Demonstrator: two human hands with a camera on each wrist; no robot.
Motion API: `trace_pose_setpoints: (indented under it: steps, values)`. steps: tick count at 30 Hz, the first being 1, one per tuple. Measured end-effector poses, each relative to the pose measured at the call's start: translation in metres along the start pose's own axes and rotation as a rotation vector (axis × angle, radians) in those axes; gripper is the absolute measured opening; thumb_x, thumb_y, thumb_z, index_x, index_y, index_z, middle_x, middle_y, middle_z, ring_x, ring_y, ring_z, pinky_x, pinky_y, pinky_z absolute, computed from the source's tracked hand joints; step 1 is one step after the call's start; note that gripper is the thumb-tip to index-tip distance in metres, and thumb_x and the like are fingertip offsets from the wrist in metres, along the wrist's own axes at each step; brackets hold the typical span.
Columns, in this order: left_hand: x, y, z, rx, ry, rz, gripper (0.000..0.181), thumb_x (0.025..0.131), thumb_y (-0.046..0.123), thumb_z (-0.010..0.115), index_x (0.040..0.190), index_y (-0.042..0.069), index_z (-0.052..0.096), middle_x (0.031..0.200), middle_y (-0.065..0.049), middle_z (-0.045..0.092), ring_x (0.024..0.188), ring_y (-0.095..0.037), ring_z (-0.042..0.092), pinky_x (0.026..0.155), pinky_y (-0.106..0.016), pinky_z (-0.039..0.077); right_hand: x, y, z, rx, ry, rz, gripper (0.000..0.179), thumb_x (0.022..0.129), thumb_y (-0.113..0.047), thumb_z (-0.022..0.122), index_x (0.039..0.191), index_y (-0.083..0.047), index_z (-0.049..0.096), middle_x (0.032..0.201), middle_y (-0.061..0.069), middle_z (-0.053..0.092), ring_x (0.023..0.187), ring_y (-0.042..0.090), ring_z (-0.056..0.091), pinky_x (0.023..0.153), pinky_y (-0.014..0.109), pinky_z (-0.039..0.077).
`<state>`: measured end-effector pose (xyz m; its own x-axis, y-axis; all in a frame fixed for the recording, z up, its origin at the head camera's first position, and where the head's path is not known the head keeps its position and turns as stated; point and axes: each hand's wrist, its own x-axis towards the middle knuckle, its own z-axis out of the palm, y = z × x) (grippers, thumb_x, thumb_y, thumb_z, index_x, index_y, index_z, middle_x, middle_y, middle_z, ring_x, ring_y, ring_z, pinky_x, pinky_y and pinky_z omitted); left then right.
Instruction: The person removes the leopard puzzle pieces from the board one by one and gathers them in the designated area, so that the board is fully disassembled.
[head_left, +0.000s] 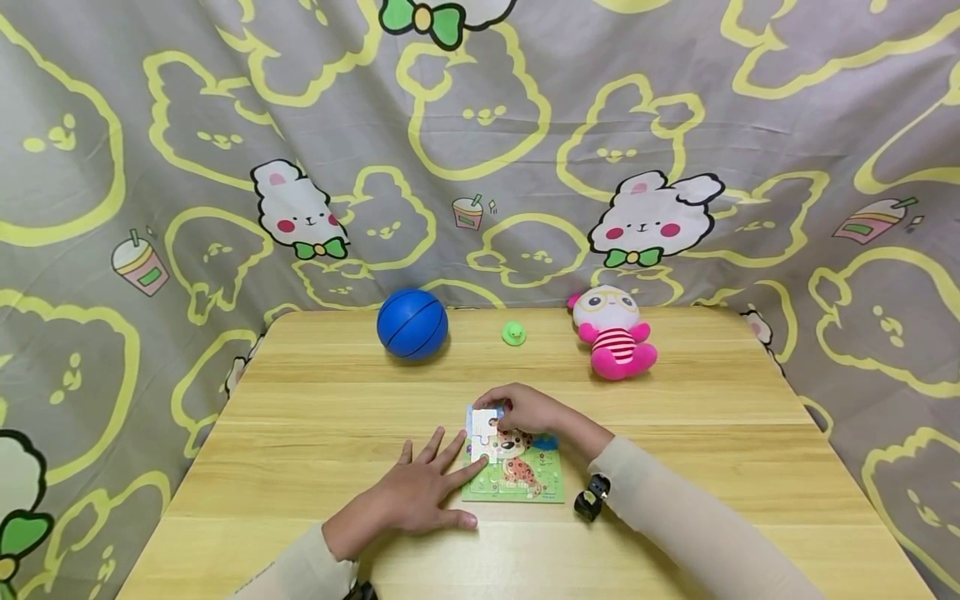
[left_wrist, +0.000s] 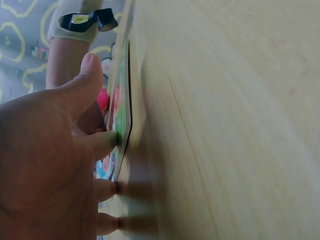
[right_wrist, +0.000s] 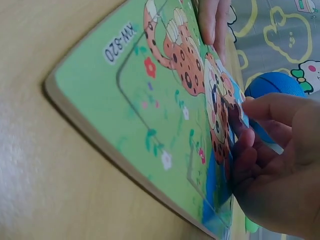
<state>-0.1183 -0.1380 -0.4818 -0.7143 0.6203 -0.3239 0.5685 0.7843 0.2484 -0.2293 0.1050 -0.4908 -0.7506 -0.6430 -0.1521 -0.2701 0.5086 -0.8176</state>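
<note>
A wooden jigsaw puzzle [head_left: 551,479] with a spotted leopard on a green background lies flat on the table. My right hand [head_left: 525,410] reaches over its top edge and pinches a puzzle piece [right_wrist: 243,116] between thumb and fingers at the upper left part of the picture. Glare whitens that area in the head view, so whether the piece sits fully in its slot I cannot tell. Spread out at the puzzle's left side is my left hand [head_left: 422,492]. Its index fingertip [left_wrist: 111,141] rests on the board, while other fingertips touch down at or beside the left edge.
Along the back of the wooden table [head_left: 315,433] stand a blue ball [head_left: 412,324], a small green duck [head_left: 513,333] and a pink and white panda plush [head_left: 614,333]. A patterned curtain [head_left: 480,117] hangs behind. A black wrist camera [head_left: 592,497] hangs beneath the right sleeve.
</note>
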Motion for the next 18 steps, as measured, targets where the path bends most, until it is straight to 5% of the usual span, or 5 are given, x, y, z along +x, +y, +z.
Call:
trace_pose_setpoints:
  steps: [6, 18]
  values:
    - [0.000, 0.000, 0.000, -0.005, 0.003, -0.002, 0.085, 0.091, 0.079, 0.048, 0.163, 0.041, 0.026, 0.173, -0.011, 0.011, 0.157, -0.046, 0.007, 0.111, -0.080, 0.021, 0.004, 0.004, 0.005, 0.060, 0.072, 0.045, 0.025, 0.096, -0.012, 0.070, 0.119, -0.006, 0.076, 0.099, 0.001, 0.075, 0.080, 0.010, 0.062, 0.074, 0.027, 0.052]
    - [0.000, 0.003, 0.000, -0.009, 0.038, -0.021, 0.087, 0.091, 0.080, 0.047, 0.164, 0.038, 0.026, 0.173, -0.010, 0.015, 0.156, -0.046, 0.012, 0.111, -0.079, 0.023, 0.006, 0.004, 0.011, 0.083, 0.154, 0.096, 0.016, 0.095, -0.010, 0.072, 0.109, -0.007, 0.079, 0.090, -0.001, 0.076, 0.078, 0.009, 0.065, 0.072, 0.026, 0.051]
